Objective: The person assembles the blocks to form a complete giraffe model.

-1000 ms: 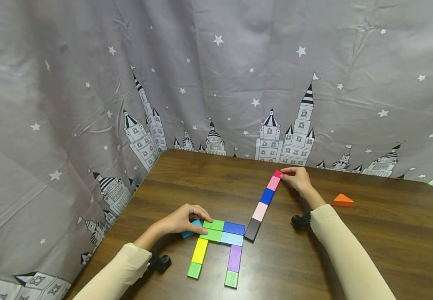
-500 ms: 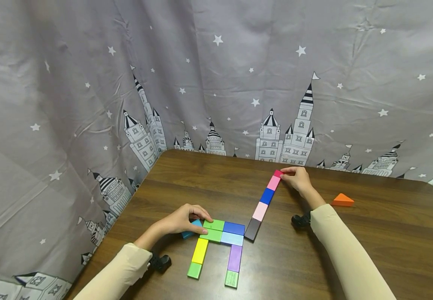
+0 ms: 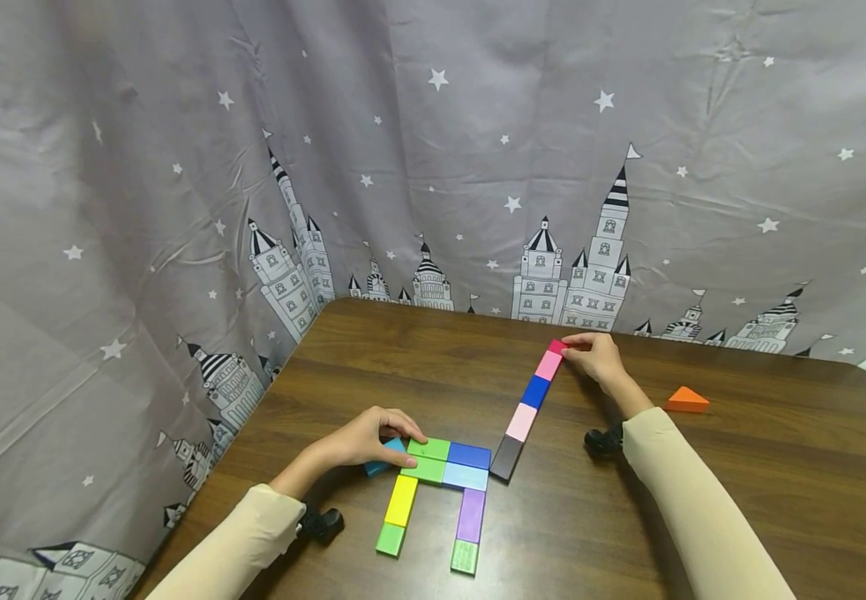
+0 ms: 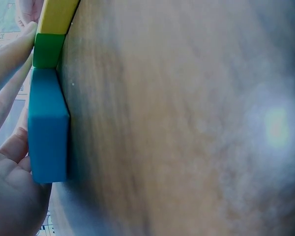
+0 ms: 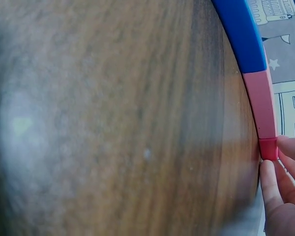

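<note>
In the head view my left hand (image 3: 367,437) is at the left end of two green blocks (image 3: 427,471), thumb and fingertips holding them. A blue block (image 3: 383,460), angled, lies under that hand; the left wrist view shows the blue block (image 4: 49,123) touching a green one. My right hand (image 3: 595,360) pinches a small crimson block (image 3: 556,347) at the far end of a slanted row. That row continues with a pink block (image 3: 548,365), a dark blue block (image 3: 534,392), a pale pink block (image 3: 521,422) and a dark brown block (image 3: 507,457).
Dark and light blue blocks (image 3: 466,477) adjoin the green ones. Below run a yellow block (image 3: 400,500) with a green end and a purple block (image 3: 470,517) with a green end. An orange triangular block (image 3: 688,401) lies right on the wooden table (image 3: 590,533). A castle-print curtain (image 3: 433,158) hangs behind.
</note>
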{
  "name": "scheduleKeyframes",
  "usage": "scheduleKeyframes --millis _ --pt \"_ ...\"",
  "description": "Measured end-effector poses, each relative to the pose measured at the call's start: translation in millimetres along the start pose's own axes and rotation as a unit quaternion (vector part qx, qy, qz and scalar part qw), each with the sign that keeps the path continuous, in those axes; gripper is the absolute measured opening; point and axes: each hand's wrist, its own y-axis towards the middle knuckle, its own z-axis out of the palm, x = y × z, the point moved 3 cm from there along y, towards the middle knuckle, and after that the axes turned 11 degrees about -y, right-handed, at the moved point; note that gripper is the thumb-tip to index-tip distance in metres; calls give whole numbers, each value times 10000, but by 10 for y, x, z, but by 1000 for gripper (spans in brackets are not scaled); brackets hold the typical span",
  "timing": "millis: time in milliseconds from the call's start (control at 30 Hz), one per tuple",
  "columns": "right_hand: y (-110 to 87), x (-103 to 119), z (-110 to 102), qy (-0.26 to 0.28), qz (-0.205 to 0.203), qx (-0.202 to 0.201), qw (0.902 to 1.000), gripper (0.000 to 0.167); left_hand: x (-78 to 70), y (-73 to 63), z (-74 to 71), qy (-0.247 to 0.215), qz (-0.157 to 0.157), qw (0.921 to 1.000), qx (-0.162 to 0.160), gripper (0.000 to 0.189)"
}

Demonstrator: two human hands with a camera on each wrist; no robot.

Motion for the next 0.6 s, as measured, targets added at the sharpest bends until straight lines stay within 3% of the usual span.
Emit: scheduleKeyframes --millis 333,600 --pt "-44 21 -94 -36 -383 -162 9991 30 -12 2 6 -2 -113 9999 -18 28" --pt "-120 94 -361 -36 -686 -90 9976 33 13 2 -3 -16 -139 9999 0 28"
